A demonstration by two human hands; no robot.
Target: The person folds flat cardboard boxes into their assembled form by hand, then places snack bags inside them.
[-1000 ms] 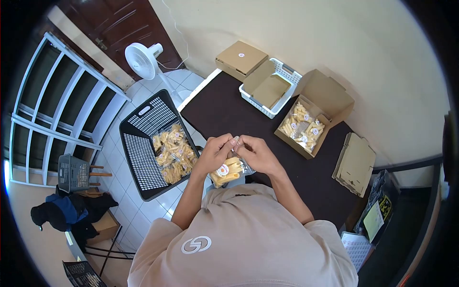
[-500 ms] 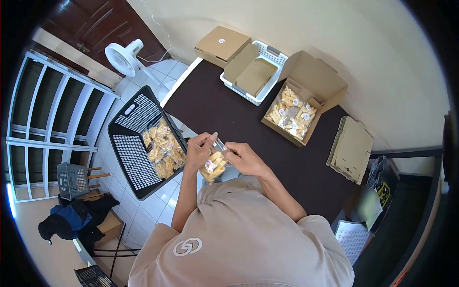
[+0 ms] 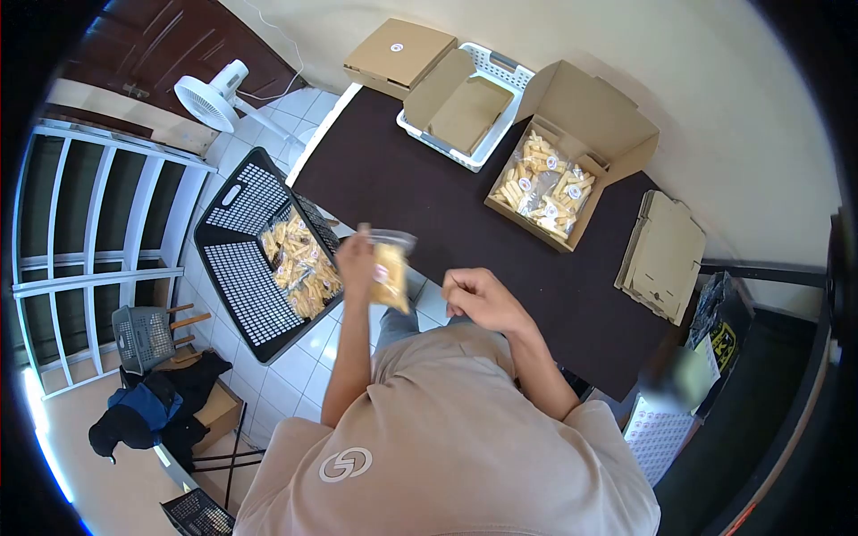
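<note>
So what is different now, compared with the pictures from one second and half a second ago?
The right hand has let go of the snack bag and drawn back, loosely closed. The left hand alone holds the bag now and has lifted it up, above the table edge. The black crate of bags, the open box and the white basket are as before.

A dark brown table (image 3: pixel 420 192) stands against the wall. On it lie an open cardboard box (image 3: pixel 572 152) filled with bagged snack sticks, a white plastic basket (image 3: pixel 500 76) holding folded cardboard, a closed cardboard box (image 3: pixel 398 54) at the far corner, and what looks like a stack of flattened cartons (image 3: pixel 666 255) at the right edge.
</note>
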